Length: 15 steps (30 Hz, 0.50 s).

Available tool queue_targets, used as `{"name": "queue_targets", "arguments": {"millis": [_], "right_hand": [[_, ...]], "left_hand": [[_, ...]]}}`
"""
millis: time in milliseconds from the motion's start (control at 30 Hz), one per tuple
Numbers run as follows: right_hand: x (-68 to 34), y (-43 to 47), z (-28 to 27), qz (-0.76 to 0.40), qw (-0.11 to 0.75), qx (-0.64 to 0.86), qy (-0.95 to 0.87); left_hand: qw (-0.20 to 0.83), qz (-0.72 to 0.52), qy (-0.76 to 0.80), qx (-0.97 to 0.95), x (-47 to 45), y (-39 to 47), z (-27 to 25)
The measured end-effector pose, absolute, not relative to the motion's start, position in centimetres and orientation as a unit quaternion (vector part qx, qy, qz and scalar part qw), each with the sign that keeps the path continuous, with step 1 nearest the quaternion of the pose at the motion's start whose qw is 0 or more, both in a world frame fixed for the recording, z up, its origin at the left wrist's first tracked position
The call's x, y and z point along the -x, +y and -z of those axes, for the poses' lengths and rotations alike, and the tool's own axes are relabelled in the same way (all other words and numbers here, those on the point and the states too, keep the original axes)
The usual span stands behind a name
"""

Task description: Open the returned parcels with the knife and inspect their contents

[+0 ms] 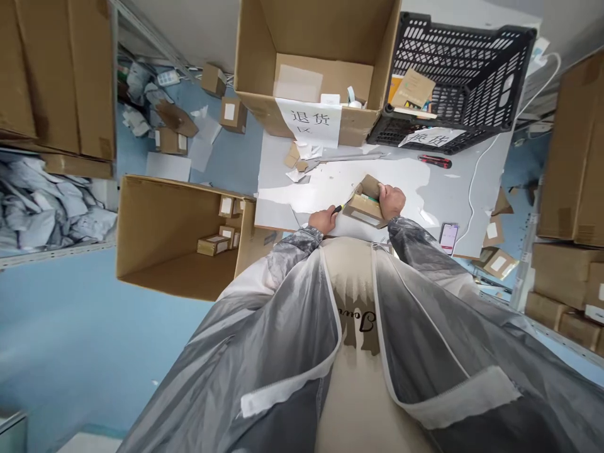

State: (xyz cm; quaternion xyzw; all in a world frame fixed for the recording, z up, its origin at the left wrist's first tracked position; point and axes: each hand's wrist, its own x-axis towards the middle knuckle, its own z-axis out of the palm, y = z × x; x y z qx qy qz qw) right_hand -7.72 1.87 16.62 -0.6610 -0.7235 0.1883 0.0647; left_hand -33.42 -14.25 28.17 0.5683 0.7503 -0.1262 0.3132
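Observation:
A small cardboard box (364, 211) with a white label on its near side sits on the white table in front of me. Its brown flap (370, 185) stands raised, and something greenish shows in the opening. My right hand (392, 200) is closed on the flap and the box's right end. On the left side, my left hand (323, 220) is wrapped round a utility knife (338, 209) with a black and yellow handle. The knife points at the left end of the box; its tip is too small to make out.
Behind stand a large carton (264, 116) with a paper sign and a black plastic crate (465, 100). A red and black cutter (435, 162), a phone (448, 238) and paper scraps (309, 151) lie on the table (278, 211). At left, an open carton (155, 239) holds several small boxes.

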Motion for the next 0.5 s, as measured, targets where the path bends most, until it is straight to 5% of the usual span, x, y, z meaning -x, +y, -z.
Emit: {"name": "queue_targets", "arguments": {"millis": [500], "right_hand": [[8.8, -7.4, -19.6, -0.161, 0.077, 0.578, -0.796]], "left_hand": [[0.368, 0.101, 0.728, -0.57, 32.0, -14.6, -27.2]]}}
